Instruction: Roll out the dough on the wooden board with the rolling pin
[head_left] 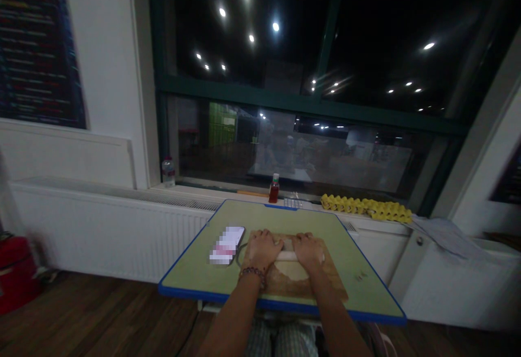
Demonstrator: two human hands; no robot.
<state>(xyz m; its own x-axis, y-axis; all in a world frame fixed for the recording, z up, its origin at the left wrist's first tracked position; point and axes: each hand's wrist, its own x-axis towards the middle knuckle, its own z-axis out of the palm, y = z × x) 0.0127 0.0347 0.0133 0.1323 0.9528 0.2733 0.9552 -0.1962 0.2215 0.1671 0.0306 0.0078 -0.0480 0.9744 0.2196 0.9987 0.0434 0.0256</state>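
A pale rolling pin (287, 256) lies crosswise over a flattened sheet of dough (291, 271) on a wooden board (331, 278). My left hand (265, 248), with a beaded bracelet at its wrist, is closed over the pin's left part. Over the right part, my right hand (308, 249) grips the same pin, its fingers pointing away from me. Between the two hands a short stretch of the pin shows. The dough spreads out on the near side of the pin; my hands and forearms hide part of the board.
The board rests on a small green table (195, 270) with a blue rim. Left of it lies a lit phone (227, 244) with a cable nearby. On the sill behind stand a bottle of red liquid (274, 189), yellow egg trays (366, 208) and a clear bottle (168, 172).
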